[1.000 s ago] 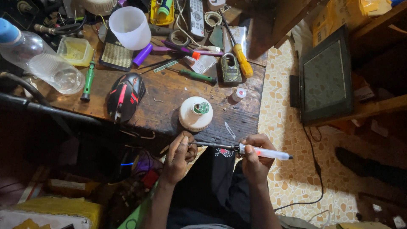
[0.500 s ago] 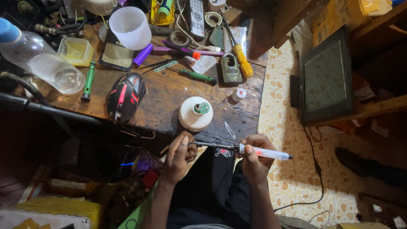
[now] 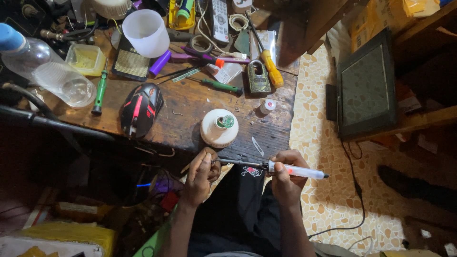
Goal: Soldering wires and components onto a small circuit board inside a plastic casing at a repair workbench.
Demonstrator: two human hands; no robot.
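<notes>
My right hand (image 3: 284, 175) grips a soldering iron (image 3: 285, 168) with a clear white handle and a red glow inside; its metal tip points left. My left hand (image 3: 201, 174) pinches a small part against that tip, just off the near edge of the wooden workbench (image 3: 190, 107). The part itself is too small and too covered by my fingers to make out. Right above my hands a white LED bulb base (image 3: 219, 128) with a green circuit board in its top stands on the bench.
The bench carries a black and red mouse (image 3: 141, 108), a brass padlock (image 3: 258, 78), green (image 3: 220, 86) and yellow screwdrivers (image 3: 270, 68), a white cup (image 3: 145, 33), a plastic bottle (image 3: 45, 65) and a remote (image 3: 219, 19). A dark framed screen (image 3: 365, 88) leans at right over tiled floor (image 3: 323, 200).
My left hand's fingers have shifted slightly around the small part at the iron's tip. The right hand and the iron stay where they were.
</notes>
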